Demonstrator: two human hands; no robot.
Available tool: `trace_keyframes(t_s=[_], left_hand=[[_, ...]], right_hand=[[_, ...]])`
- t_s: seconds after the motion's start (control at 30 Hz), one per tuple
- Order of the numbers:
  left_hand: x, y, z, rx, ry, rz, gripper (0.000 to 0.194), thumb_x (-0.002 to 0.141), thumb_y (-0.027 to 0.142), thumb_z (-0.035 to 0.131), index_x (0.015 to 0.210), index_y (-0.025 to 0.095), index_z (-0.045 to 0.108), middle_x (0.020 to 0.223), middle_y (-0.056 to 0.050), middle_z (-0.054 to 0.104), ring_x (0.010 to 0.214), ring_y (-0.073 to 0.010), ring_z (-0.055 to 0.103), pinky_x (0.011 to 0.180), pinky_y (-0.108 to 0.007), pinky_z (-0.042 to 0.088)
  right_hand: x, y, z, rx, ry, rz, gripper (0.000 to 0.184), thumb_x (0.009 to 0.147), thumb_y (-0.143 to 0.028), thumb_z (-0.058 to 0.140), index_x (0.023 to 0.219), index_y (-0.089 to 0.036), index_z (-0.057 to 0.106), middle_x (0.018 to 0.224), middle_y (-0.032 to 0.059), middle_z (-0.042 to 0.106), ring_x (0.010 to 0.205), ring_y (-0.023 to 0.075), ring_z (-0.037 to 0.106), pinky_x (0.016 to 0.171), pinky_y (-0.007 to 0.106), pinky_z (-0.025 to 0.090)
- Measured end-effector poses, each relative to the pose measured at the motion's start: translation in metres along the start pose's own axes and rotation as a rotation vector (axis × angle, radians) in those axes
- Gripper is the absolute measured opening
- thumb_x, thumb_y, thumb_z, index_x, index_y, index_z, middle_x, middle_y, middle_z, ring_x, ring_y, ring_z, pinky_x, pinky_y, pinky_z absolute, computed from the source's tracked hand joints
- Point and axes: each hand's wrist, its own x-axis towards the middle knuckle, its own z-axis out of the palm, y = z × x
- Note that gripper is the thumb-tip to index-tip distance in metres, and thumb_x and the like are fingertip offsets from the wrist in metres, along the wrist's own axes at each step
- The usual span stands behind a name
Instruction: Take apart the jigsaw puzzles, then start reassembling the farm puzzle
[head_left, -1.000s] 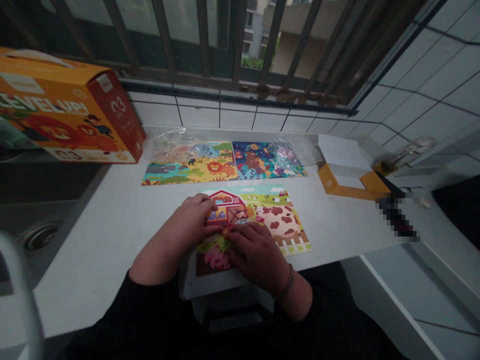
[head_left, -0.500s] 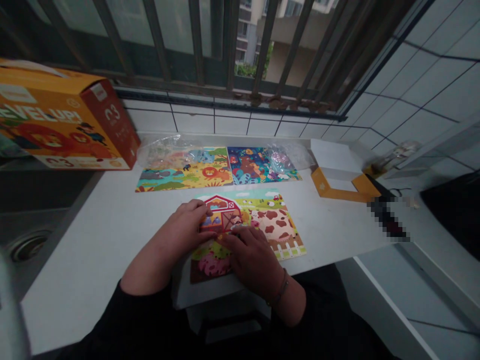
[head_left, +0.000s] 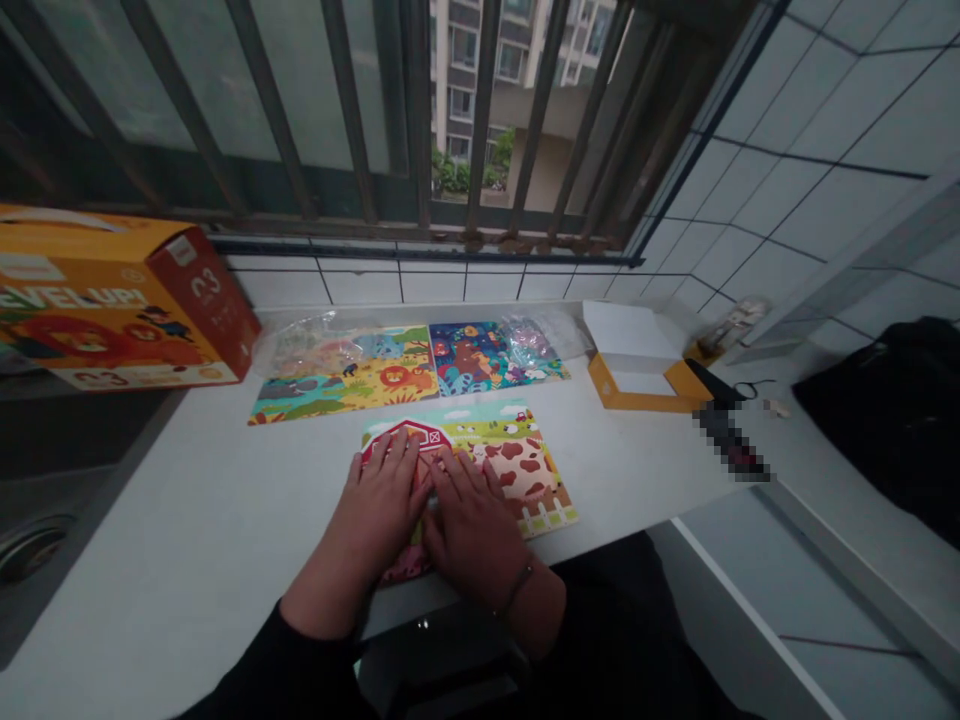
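A farm jigsaw puzzle (head_left: pixel 525 465) with a red barn, a spotted cow and a white fence lies near the front edge of the white table. Flat on its left half rests my left hand (head_left: pixel 384 500), fingers stretched over the barn. My right hand (head_left: pixel 472 510) lies beside it, palm down across the middle, with a bracelet at the wrist. The two hands touch or nearly touch at the thumbs. Neither one holds anything. Beneath them, much of the barn and the pink lower left area is hidden.
Behind lie a savanna puzzle (head_left: pixel 337 385) and a dark blue night-forest puzzle (head_left: pixel 480 365), partly under clear plastic bags (head_left: pixel 315 340). A large orange box (head_left: pixel 112 300) stands at the left. An opened yellow box (head_left: pixel 645 385) sits at the right, near a black bag (head_left: pixel 892 420).
Both hands have flattened onto the farm puzzle, fingers now extended where they were bent before. The right hand has come up closer to the left. The camera view has tilted upward and shifted.
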Motion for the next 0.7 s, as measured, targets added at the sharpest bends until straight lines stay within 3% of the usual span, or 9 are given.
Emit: trace_keyframes(t_s=[0.13, 0.33, 0.5, 0.7], left_hand=[[-0.009, 0.014, 0.003, 0.078, 0.020, -0.014, 0.059, 0.111, 0.037, 0.039, 0.165, 0.016, 0.050, 0.177, -0.019, 0.039, 0.164, -0.0396, 0.038, 0.131, -0.067, 0.030], [-0.014, 0.016, -0.003, 0.122, 0.043, -0.004, 0.060, 0.111, 0.038, 0.040, 0.165, 0.015, 0.053, 0.175, -0.019, 0.041, 0.163, -0.0381, 0.040, 0.131, -0.064, 0.032], [-0.016, 0.018, -0.004, 0.095, 0.066, -0.025, 0.063, 0.109, 0.044, 0.049, 0.167, 0.018, 0.050, 0.175, -0.019, 0.042, 0.164, -0.0383, 0.039, 0.132, -0.063, 0.031], [-0.017, 0.020, -0.006, 0.123, 0.037, -0.071, 0.069, 0.106, 0.051, 0.055, 0.168, 0.022, 0.049, 0.177, -0.015, 0.040, 0.165, -0.0365, 0.038, 0.133, -0.060, 0.032]], right_hand=[[0.002, 0.000, -0.004, 0.007, -0.050, 0.009, 0.071, 0.109, -0.046, 0.052, 0.172, -0.015, 0.038, 0.180, 0.0132, 0.035, 0.168, 0.0345, 0.028, 0.135, 0.065, 0.025], [0.002, 0.007, -0.015, 0.014, -0.089, 0.003, 0.069, 0.111, -0.055, 0.049, 0.170, -0.020, 0.043, 0.180, 0.0120, 0.035, 0.168, 0.0341, 0.029, 0.136, 0.064, 0.021], [0.005, 0.034, -0.023, -0.061, -0.129, -0.004, 0.076, 0.109, -0.062, 0.054, 0.171, -0.020, 0.042, 0.180, 0.0158, 0.034, 0.168, 0.0367, 0.030, 0.134, 0.066, 0.023], [0.027, 0.077, -0.038, -0.132, -0.213, 0.078, 0.073, 0.109, -0.055, 0.053, 0.172, -0.020, 0.040, 0.181, 0.0158, 0.030, 0.168, 0.0380, 0.028, 0.133, 0.068, 0.022]])
